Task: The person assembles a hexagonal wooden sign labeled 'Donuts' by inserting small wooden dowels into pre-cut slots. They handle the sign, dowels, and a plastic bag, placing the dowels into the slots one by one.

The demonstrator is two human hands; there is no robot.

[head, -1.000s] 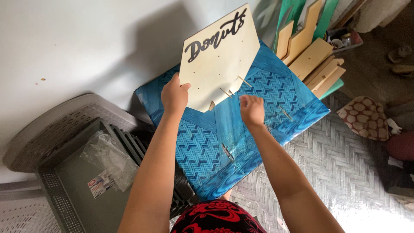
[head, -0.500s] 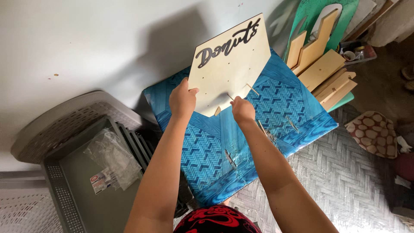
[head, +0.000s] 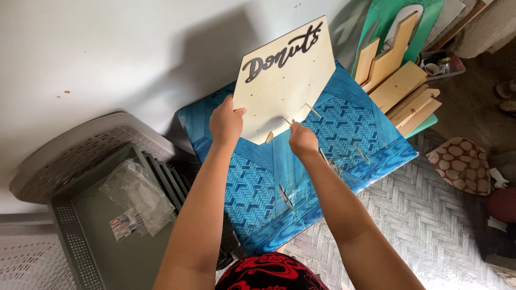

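On the far left sits a grey basket [head: 80, 156], and next to it a grey tray [head: 107, 241] with a clear plastic bag [head: 137, 196] lying in it. Behind them is a plain white wall [head: 107, 48] with a dark shadow on it.

In the middle stands a table with a blue patterned cloth [head: 258, 188]. The left hand [head: 226, 122] grips the left edge of a pale wooden board [head: 285, 80], thumb on the front, fingers curled behind. The board is held up, tilted, over the far part of the blue cloth. It has dark curly letters, small holes, and thin wooden pegs [head: 313, 110] sticking out. The right hand [head: 302, 139] is at the board's bottom edge, fingers pinched on a peg [head: 287, 121] there. A few small pegs lie on the cloth near the right side.

To the right, more wooden pieces [head: 400, 86] lean against a green board [head: 387, 16]. The floor [head: 408, 215] is a grey woven mat. On the far right lies a cushion [head: 465, 164] with spots.
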